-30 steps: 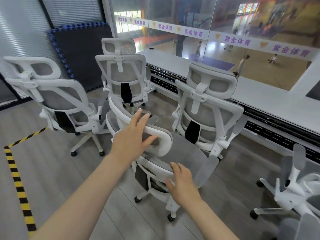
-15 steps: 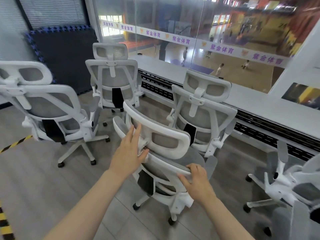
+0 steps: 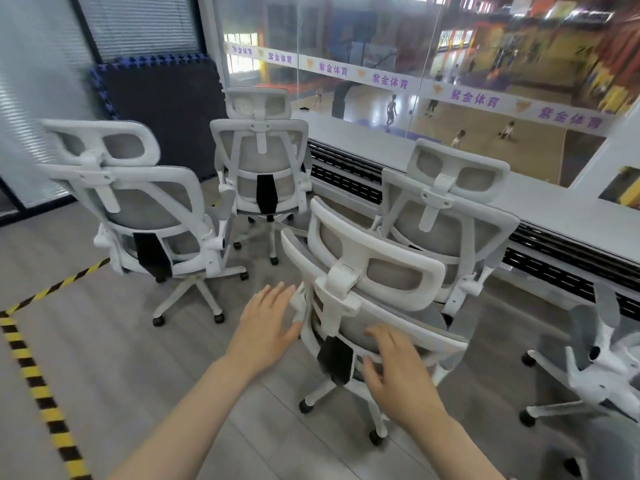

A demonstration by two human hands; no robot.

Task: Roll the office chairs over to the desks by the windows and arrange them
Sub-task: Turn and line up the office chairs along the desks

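White-framed grey mesh office chair (image 3: pixel 374 306) mid-floor, short of the long white window desk (image 3: pixel 554 206) | your left hand (image 3: pixel 266 327) and right hand (image 3: pixel 398 368) flat-fingered on its backrest, gripping nothing | step: rolling | next: push deskward, squaring alongside neighbours.

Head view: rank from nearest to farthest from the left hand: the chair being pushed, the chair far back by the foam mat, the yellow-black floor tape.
1. Chair being pushed, at the left hand's fingertips.
2. Floor tape, far left.
3. Back chair, beside the mat.
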